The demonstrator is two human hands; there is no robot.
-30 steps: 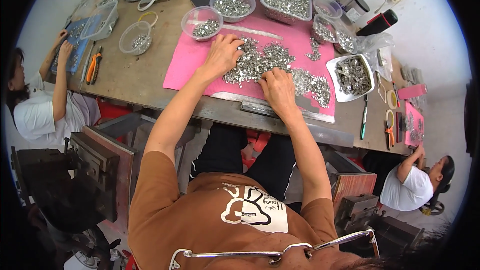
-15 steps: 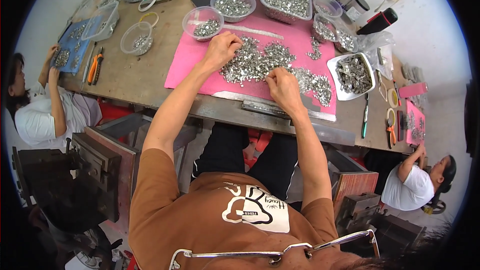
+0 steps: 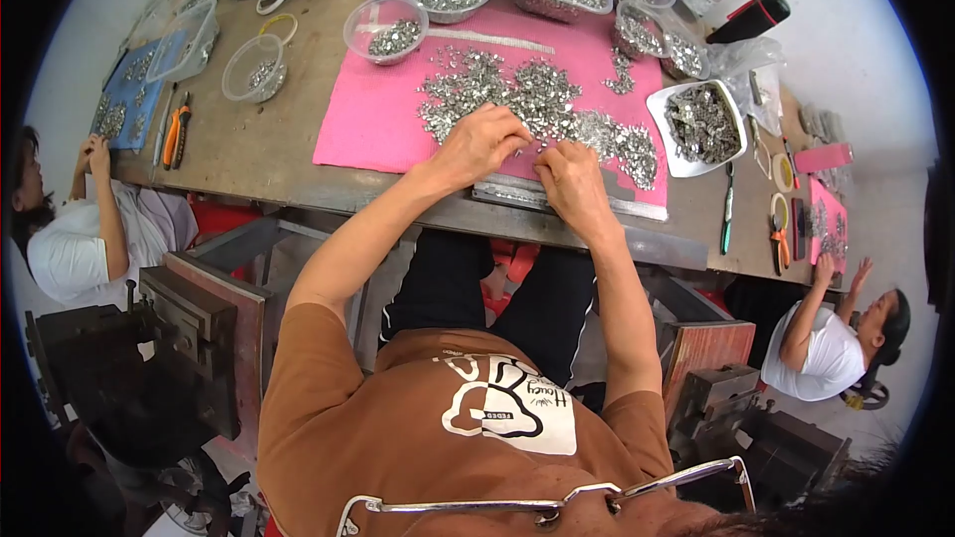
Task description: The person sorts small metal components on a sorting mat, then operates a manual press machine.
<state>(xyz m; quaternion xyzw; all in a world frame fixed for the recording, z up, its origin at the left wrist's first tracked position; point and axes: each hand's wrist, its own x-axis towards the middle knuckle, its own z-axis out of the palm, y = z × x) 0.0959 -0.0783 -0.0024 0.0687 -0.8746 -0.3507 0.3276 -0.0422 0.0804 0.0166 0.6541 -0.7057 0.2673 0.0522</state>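
A heap of small shiny metal pieces (image 3: 542,89) is spread over a pink mat (image 3: 363,134), with a flatter, scattered patch (image 3: 637,154) to its right. My left hand (image 3: 482,144) is over the near edge of the heap, thumb and fingers pinched together. Close beside it, my right hand (image 3: 574,184) is pinched too, its fingertips pointing toward the left ones. Whatever the two pinches hold is too small to make out. Just below my hands, a narrow metal bar (image 3: 512,192) lies along the table's front edge.
Clear tubs of metal pieces stand behind the heap: a round one (image 3: 360,28), another (image 3: 448,16) and a rectangular one (image 3: 553,10). A white dish (image 3: 668,155) of darker pieces sits right. Orange-handled pliers (image 3: 176,137) lie left. Co-workers sit at both ends.
My left hand has come from the heap's left side toward me and rightward, close to my right hand. The view has shifted slightly. The co-worker at right has raised a hand.
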